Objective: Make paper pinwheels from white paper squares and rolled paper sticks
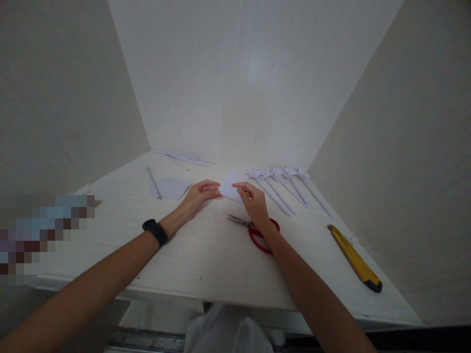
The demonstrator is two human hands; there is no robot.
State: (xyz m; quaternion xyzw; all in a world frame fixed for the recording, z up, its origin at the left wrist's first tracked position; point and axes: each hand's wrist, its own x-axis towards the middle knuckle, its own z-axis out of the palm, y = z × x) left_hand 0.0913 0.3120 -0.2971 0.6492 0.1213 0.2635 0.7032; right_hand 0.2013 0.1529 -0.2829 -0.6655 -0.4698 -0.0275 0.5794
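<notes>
A small white piece of paper [229, 188] is held between my two hands, a little above the white tabletop or resting on it; I cannot tell which. My left hand [203, 194], with a black band on the wrist, pinches its left edge. On the opposite edge, the thumb and fingers of my right hand [253, 198] are closed on the paper. Red-handled scissors [253, 229] lie below, partly covered by my right forearm, their blades pointing left. Just beyond the right hand rest several paper pinwheels [283, 177] on rolled paper sticks.
Several thin paper sticks [184, 158] lie at the back left. Flat white sheets [171, 188] and a rolled paper stick [154, 183] are left of my hand. A yellow box cutter [353, 257] lies near the right edge. White panels enclose the back and sides of the table [206, 264].
</notes>
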